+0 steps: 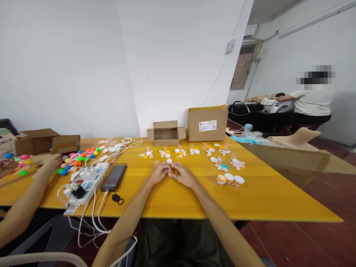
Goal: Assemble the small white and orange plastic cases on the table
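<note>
Both hands, left hand (159,172) and right hand (183,175), are pinching together a small orange cap (170,171) near the power strip (88,181); it is probably light, stiff and best gripped by its rim.

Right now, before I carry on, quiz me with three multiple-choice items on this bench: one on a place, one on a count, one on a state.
1. Where do the left hand and right hand meet?
A. inside the small open box
B. over the yellow table, near the front middle
C. on the power strip

2. How many capped little jars stand together right of the hands?
A. three
B. one
C. six

3. How does the small cardboard box at the wall stand?
A. taped shut
B. crushed flat
C. open, flaps spread

Answers:
1 B: both hands close on a small orange piece above the yellow table.
2 A: three capped jars stand in a row.
3 C: the small cardboard box shows its flaps folded out.
</note>
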Available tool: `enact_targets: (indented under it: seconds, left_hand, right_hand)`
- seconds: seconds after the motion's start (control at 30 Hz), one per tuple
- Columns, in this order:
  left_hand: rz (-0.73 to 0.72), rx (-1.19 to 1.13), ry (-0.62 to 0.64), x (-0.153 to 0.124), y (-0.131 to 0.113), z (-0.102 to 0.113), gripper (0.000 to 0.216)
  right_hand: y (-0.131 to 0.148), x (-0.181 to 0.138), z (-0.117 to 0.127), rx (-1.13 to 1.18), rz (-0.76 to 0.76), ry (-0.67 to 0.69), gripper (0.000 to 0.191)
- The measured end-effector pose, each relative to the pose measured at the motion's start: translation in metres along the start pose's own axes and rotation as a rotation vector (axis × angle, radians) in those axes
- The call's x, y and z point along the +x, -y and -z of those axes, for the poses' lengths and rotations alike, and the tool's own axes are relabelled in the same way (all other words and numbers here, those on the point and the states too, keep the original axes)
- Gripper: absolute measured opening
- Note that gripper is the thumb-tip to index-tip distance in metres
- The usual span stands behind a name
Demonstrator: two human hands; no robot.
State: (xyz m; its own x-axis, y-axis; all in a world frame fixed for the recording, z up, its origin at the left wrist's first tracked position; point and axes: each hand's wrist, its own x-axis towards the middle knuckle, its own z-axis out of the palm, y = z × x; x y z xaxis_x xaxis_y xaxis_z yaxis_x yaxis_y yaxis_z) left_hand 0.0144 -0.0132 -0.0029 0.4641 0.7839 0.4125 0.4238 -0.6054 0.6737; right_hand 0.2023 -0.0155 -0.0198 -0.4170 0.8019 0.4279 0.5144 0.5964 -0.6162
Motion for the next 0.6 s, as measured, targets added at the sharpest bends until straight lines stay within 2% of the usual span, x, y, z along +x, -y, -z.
enact_targets:
  seconds: [0.17,0.47,0.6]
  left_hand:
    - [0.007,0.005,0.001,-0.0004,-0.0022,0.0001,0.019]
    - [0.004,0.013,0.004,-0.0004,-0.0006,0.0001,0.019]
    - [-0.005,0.011,0.0,-0.0002,0.0019,-0.0004,0.019]
  right_hand:
    - [0.0029,-0.0008,0.0005,-0.025,0.004,0.006,0.012]
    - [0.0011,0.0004,0.0,-0.035,-0.006,-0.006,0.017]
    - [0.0015,0.0,-0.0004,-0.053,0.016,-0.001,0.012]
